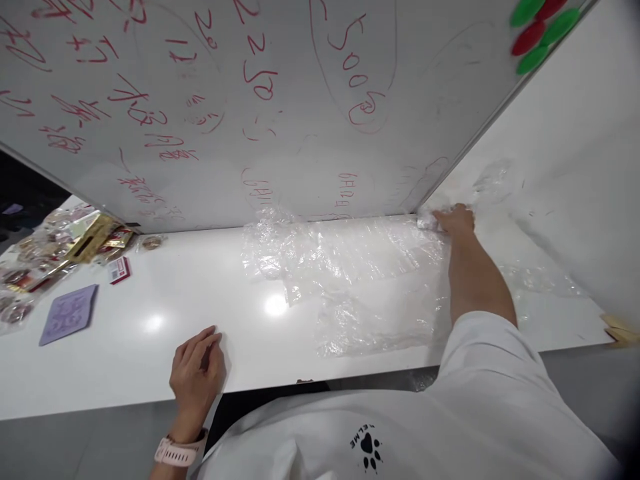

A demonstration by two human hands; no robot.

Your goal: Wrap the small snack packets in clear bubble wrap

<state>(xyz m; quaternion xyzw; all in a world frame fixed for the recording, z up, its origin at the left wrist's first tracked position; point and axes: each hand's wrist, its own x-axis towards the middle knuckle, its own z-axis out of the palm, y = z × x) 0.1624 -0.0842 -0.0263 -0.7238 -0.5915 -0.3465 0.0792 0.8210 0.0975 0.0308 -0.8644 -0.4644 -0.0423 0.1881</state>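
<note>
My left hand [198, 363] rests near the front edge of the white table, its fingers curled in towards the thumb, with nothing seen in them. At the far right, my right hand [456, 219] reaches to the back of the table, beside the whiteboard's lower corner. Its fingers close on crumpled clear plastic [427, 219], though the fingertips are partly hidden. Clear plastic bags [350, 267] lie spread and overlapping across the table between my hands. Another piece of clear film [543, 280] lies to the right of my right forearm.
A whiteboard [290, 153] with red writing stands along the table's back. On the left are a heap of small wrapped packets [75, 240], a purple patterned square [69, 315], a red-edged card [119, 270] and a small wrapped item [152, 242]. A white wall [595, 167] borders the right.
</note>
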